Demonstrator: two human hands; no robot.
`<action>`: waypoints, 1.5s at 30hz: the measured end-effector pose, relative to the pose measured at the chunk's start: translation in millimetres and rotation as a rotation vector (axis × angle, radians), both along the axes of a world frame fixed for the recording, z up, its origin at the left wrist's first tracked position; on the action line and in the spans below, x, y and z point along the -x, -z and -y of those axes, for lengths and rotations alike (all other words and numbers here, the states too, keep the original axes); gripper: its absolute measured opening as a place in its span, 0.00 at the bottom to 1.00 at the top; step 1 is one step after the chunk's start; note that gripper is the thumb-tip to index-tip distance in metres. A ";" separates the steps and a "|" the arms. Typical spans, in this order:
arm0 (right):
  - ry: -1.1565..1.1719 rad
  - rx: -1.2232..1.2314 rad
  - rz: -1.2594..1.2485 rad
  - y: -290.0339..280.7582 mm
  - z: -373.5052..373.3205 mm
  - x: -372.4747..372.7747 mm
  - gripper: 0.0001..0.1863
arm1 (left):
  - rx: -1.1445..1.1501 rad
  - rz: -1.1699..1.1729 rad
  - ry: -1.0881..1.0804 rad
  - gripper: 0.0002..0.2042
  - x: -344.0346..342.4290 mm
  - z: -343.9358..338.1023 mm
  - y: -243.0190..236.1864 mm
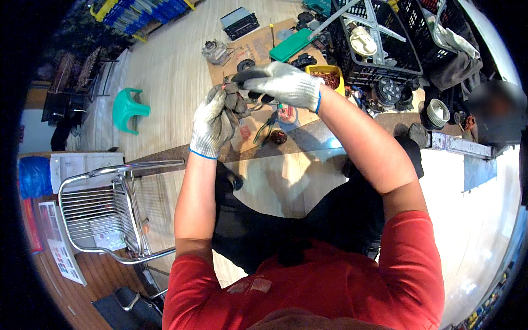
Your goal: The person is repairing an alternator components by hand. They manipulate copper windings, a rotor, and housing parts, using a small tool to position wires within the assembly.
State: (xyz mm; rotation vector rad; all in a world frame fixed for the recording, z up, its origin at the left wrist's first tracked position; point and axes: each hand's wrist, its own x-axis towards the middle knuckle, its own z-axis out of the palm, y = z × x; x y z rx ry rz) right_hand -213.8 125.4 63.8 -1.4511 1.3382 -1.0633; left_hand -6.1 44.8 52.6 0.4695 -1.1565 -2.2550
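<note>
My left hand (210,122), in a white knit glove with a dark palm, is closed with its fingertips drawn together. A small red bit shows at those fingertips, but the held part is too small and dark to name. From the right, my right hand (283,86), gloved the same way, reaches across with its fingers bent down close to the left fingertips. What it pinches is hidden. Below the hands lie pliers (268,130) with dark and green handles, a round copper-wound part (279,137) and a round clear container (287,115).
A yellow bin (342,81) of copper-coloured pieces stands right of my right hand. Beyond lie a green case (291,45), a metal motor part (216,52) and a black crate (379,71). A chrome chair (118,214) and green stool (130,110) stand left. Another person (499,113) is at right.
</note>
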 end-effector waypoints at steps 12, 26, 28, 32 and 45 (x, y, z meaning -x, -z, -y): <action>0.068 -0.018 0.293 11.5 -8.8 -34.1 0.16 | 0.132 0.199 0.001 0.13 -5.0 4.5 -6.4; 0.471 0.309 -0.578 35.7 10.1 -59.4 0.14 | 1.198 0.700 -0.666 0.15 25.2 -21.7 -2.7; 0.495 0.302 -0.555 32.2 10.0 -60.0 0.13 | 1.237 0.720 -0.651 0.16 24.0 -20.4 -5.8; 0.374 0.375 -0.720 27.6 7.3 -54.5 0.14 | 1.209 0.738 -0.613 0.15 16.6 -13.1 -2.3; 0.521 0.071 -0.293 7.3 10.5 -49.2 0.19 | 0.817 0.755 -0.313 0.20 5.2 0.3 6.4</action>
